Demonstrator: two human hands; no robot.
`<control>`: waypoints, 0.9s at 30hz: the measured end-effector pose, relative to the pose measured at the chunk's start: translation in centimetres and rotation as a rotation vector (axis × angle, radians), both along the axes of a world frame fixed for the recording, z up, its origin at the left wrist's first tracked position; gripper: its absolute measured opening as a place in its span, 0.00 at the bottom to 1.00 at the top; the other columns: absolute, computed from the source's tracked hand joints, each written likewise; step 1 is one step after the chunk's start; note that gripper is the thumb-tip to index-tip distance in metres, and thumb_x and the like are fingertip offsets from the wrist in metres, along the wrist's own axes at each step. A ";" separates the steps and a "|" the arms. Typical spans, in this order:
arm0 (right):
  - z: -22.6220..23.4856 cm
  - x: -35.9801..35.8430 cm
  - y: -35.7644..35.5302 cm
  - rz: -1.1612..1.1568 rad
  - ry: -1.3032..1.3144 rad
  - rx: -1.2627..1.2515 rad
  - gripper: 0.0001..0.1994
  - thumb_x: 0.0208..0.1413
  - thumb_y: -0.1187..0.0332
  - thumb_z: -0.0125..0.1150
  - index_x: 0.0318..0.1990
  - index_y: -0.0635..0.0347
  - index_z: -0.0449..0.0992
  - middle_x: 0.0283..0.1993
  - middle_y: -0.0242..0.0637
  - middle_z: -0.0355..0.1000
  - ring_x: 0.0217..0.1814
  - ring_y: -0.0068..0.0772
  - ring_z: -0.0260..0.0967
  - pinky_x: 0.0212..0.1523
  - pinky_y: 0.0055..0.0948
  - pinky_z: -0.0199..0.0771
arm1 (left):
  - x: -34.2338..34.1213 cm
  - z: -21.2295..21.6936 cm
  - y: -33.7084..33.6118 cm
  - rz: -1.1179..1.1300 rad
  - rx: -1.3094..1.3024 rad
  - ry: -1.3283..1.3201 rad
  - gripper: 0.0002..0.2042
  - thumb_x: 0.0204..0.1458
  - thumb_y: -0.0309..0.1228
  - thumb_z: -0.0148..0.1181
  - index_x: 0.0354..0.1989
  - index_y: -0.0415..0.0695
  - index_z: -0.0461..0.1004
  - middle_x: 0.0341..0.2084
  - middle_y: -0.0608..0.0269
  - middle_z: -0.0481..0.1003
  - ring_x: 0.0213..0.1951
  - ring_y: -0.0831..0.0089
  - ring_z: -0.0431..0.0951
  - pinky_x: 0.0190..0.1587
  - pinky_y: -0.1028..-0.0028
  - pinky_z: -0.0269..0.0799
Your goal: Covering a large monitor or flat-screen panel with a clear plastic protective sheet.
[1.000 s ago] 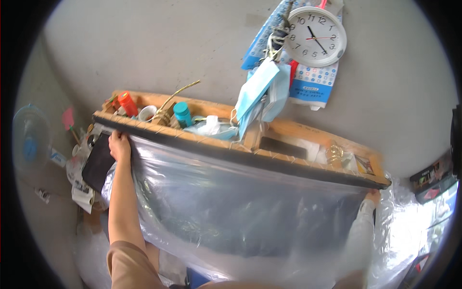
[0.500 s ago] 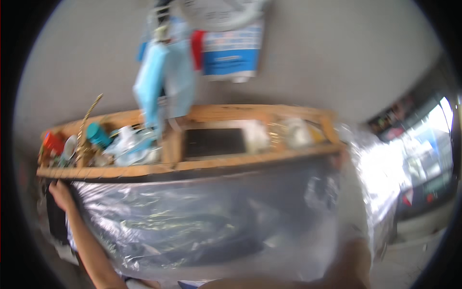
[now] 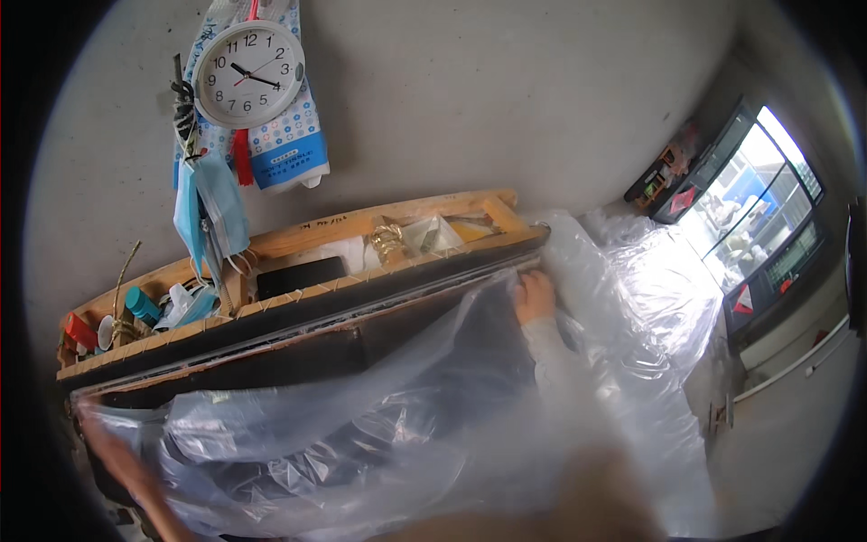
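Grey wall (image 3: 497,108) rises behind. Before it, a clear plastic sheet (image 3: 361,434) spreads through the near middle, below a black strip (image 3: 298,318). The right hand (image 3: 535,298) holds the sheet's far right corner with curled fingers; the left hand (image 3: 97,429) is blurred at its left edge, so its grip I cannot tell. Beyond the strip stands a wooden tray (image 3: 289,238); blue masks (image 3: 226,208) hang above its left part.

Clear sheet (image 3: 361,434) now lower and slacker, dark panel (image 3: 316,361) newly bared below the wooden tray (image 3: 312,233)
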State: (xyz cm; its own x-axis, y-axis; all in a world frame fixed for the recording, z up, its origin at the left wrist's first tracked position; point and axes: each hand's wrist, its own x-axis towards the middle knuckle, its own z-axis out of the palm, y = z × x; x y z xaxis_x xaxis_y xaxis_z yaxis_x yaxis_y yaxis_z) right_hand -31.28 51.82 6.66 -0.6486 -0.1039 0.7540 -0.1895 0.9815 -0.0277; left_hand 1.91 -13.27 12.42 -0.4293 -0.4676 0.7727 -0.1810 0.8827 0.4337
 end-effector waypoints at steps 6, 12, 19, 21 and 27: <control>3.6 9.3 -8.3 0.308 -0.318 -0.687 0.05 0.50 0.68 0.54 0.29 0.58 0.68 0.21 0.40 0.69 0.22 0.40 0.68 0.26 0.30 0.67 | 7.2 -3.8 2.7 0.315 -0.028 -1.126 0.09 0.42 0.33 0.54 0.22 0.39 0.69 0.34 0.50 0.71 0.43 0.54 0.70 0.48 0.61 0.63; 6.4 21.1 -18.0 0.561 -0.269 -0.696 0.06 0.43 0.73 0.60 0.27 0.56 0.68 0.21 0.27 0.66 0.20 0.26 0.62 0.30 0.26 0.56 | 9.7 -1.3 2.3 0.333 0.126 -0.559 0.20 0.39 0.15 0.49 0.45 0.37 0.68 0.41 0.51 0.70 0.45 0.58 0.70 0.50 0.66 0.62; 8.5 21.4 -15.7 0.709 -0.102 -0.427 0.06 0.43 0.73 0.61 0.26 0.58 0.68 0.21 0.30 0.66 0.20 0.29 0.63 0.26 0.26 0.59 | -9.2 4.9 31.5 -1.029 0.209 -0.373 0.10 0.43 0.21 0.58 0.37 0.39 0.71 0.31 0.56 0.74 0.29 0.67 0.74 0.27 0.76 0.69; 9.4 22.4 -15.2 0.693 -0.768 -0.676 0.05 0.46 0.72 0.59 0.29 0.62 0.70 0.24 0.31 0.69 0.23 0.24 0.65 0.24 0.21 0.62 | -8.6 4.7 32.6 -1.012 0.297 -0.424 0.08 0.45 0.19 0.55 0.36 0.38 0.70 0.29 0.56 0.74 0.30 0.67 0.75 0.28 0.76 0.69; 7.4 21.9 -15.1 0.968 -1.153 -1.209 0.09 0.55 0.72 0.49 0.42 0.65 0.71 0.30 0.30 0.71 0.30 0.15 0.66 0.31 0.18 0.67 | -6.9 1.2 36.4 -0.993 0.932 -0.173 0.08 0.51 0.26 0.51 0.38 0.37 0.67 0.26 0.55 0.72 0.36 0.67 0.73 0.37 0.71 0.68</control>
